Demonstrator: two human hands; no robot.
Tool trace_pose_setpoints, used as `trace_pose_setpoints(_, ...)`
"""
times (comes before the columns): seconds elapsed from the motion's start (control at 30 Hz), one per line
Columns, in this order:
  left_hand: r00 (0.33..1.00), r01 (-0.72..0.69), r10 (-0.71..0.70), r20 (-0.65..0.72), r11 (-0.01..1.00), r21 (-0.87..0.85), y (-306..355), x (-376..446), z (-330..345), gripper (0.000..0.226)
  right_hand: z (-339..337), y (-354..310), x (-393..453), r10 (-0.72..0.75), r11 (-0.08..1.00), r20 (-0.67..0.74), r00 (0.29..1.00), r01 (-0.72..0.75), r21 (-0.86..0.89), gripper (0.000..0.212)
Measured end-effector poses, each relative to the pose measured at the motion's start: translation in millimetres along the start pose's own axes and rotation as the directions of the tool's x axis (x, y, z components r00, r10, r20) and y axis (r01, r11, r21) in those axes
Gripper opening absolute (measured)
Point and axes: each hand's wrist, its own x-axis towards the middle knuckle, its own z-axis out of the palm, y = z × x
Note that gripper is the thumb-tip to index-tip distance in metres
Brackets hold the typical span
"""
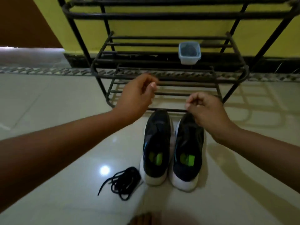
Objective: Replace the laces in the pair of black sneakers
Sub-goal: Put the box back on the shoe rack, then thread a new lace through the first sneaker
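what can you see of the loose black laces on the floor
The loose black laces lie in a tangled bundle of loops on the pale glossy floor tiles, just left of the left sneaker's white heel. They look like thin woven cord. One end trails out to the lower left. No hand touches them; whether they touch the sneaker is unclear.

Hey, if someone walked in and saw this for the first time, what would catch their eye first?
Probably the pair of black sneakers with white soles and bright green insoles, standing side by side on the pale tiled floor, toes toward a black metal shoe rack. Above the toes, the left hand and right hand are raised with fingers curled, apparently pinching something thin. A loose bundle of black laces lies on the floor left of the sneakers.
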Motion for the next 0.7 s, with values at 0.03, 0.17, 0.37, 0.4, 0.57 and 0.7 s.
trace_pose_setpoints(0.03,1.000,0.023,-0.023,-0.016,0.999,0.024,-14,-18,-5,0.018,6,2,-14,-0.022,0.999,0.080,0.997,0.025,-0.031,0.020)
trace_pose_setpoints(0.17,0.975,0.198,-0.192,-0.111,0.979,0.048,-67,-106,-11,0.013,23,8,-68,-0.054,0.978,0.411,0.910,0.131,-0.163,0.016)
trace_pose_setpoints(0.37,0.927,0.338,-0.372,0.055,0.889,0.310,-120,-209,10,0.019,52,20,-103,0.046,0.906,0.672,0.739,0.252,-0.340,0.013)
trace_pose_setpoints(0.4,0.901,0.347,-0.420,0.107,0.848,0.401,-125,-219,14,0.012,56,20,-103,0.066,0.896,0.694,0.717,0.264,-0.358,0.014)
trace_pose_setpoints(0.57,0.894,0.211,-0.412,0.177,0.735,0.645,-141,-233,26,0.015,58,26,-95,0.107,0.901,0.689,0.717,0.223,-0.373,0.015)
trace_pose_setpoints(0.7,0.936,0.102,-0.292,0.195,0.757,0.646,-146,-228,23,0.012,54,32,-90,0.128,0.905,0.667,0.734,0.189,-0.382,0.014)
